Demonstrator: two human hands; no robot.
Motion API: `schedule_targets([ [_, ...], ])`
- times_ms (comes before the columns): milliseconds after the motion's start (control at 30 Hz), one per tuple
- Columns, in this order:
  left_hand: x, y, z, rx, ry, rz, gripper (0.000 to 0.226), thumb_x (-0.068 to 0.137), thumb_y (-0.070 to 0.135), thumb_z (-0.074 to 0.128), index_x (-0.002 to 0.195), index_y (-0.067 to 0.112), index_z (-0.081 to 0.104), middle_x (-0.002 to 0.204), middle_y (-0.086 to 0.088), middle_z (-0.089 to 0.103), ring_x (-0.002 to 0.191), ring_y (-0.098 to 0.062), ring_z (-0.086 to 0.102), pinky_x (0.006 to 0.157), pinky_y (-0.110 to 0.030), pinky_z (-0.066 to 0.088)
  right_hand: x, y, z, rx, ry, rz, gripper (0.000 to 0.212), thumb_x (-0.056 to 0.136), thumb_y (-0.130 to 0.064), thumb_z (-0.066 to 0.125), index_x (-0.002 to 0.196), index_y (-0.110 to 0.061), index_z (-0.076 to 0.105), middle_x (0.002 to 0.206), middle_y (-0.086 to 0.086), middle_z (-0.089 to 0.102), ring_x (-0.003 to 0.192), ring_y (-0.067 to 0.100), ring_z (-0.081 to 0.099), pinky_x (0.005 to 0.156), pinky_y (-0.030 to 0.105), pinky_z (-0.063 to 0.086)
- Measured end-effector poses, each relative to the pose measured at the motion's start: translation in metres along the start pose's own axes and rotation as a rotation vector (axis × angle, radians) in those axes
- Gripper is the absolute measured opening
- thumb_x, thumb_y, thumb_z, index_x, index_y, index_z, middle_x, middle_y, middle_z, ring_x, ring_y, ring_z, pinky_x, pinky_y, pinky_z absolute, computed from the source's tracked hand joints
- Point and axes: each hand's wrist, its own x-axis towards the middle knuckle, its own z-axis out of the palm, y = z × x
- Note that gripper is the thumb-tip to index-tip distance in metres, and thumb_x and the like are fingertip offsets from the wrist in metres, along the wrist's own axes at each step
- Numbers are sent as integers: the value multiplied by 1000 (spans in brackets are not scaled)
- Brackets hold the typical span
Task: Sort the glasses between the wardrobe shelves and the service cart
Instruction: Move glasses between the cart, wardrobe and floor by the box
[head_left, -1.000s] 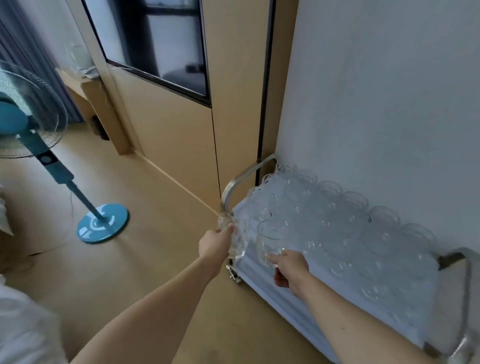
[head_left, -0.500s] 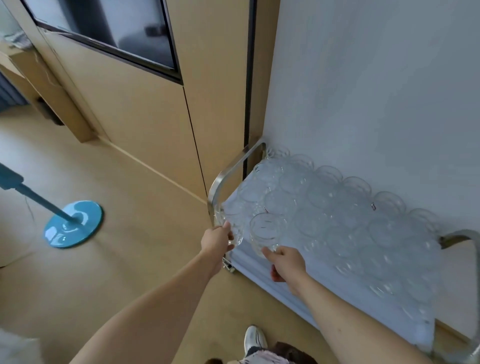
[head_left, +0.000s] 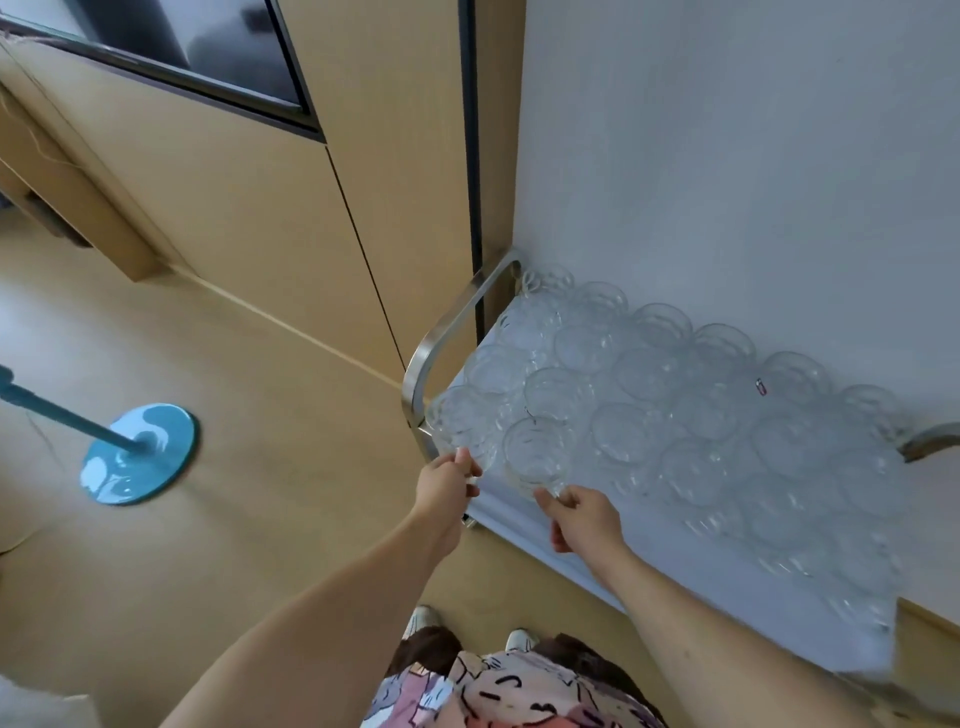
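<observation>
The service cart (head_left: 519, 512), covered with a white cloth, stands against a white wall and carries several clear glasses (head_left: 675, 395) packed in rows. My left hand (head_left: 447, 486) grips a clear glass (head_left: 460, 426) at the cart's near left corner, beside the steel handle (head_left: 447, 343). My right hand (head_left: 582, 519) pinches the near side of the neighbouring clear glass (head_left: 535, 452) at the front edge. Both glasses sit at cart-top level among the others.
A wood-panelled wardrobe wall (head_left: 291, 218) with a dark glass panel (head_left: 208, 52) rises left of the cart. A blue fan base (head_left: 137, 454) and its pole stand on the tan floor to the left. A second steel handle (head_left: 930, 441) closes the cart's right end.
The view tilted down and right, hiding the fan head. Both hands lowered their glasses onto the cart's front left corner, and my left hand's glass moved from off the cart's edge inward.
</observation>
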Motion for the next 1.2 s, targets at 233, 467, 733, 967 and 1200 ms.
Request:
schedule_targets([
  [233, 17, -2, -1, -30, -83, -44, 30, 108, 25, 47, 96, 4, 65, 95, -5, 62, 71, -18, 59, 80, -35, 47, 5, 11, 9, 42, 52, 31, 47, 88, -38, 78, 65, -14, 46, 56, 7, 63, 54, 20, 61, 72, 49, 62],
  [467, 18, -5, 8, -74, -192, -105, 24, 105, 17, 53, 109, -3, 66, 112, -10, 66, 91, -24, 68, 94, -37, 57, 12, 13, 18, 29, 95, 66, 46, 86, -37, 80, 63, -15, 47, 56, 7, 65, 55, 20, 62, 75, 53, 60],
  [733, 32, -11, 10, 87, -122, -126, 24, 98, 24, 65, 100, 2, 74, 83, -5, 65, 74, -19, 56, 102, -43, 52, 18, 13, 18, -93, 131, 46, 38, 84, -50, 78, 100, -25, 55, 76, 5, 65, 63, 19, 61, 65, 42, 56],
  [967, 38, -12, 9, 51, -77, -112, 18, 84, 23, 83, 86, 6, 78, 79, -4, 75, 72, -16, 73, 82, -31, 61, 15, 9, 21, -308, 132, -64, 59, 90, -55, 68, 132, -17, 49, 71, -10, 60, 63, 2, 55, 54, 20, 33],
  [1200, 33, -8, 5, -74, 27, -143, 50, 62, 16, 97, 95, 0, 63, 95, -13, 76, 76, -20, 77, 70, -26, 60, 17, -2, 30, -267, 165, -148, 97, 80, -43, 83, 155, -15, 27, 150, 5, 47, 136, 23, 49, 107, 43, 47],
])
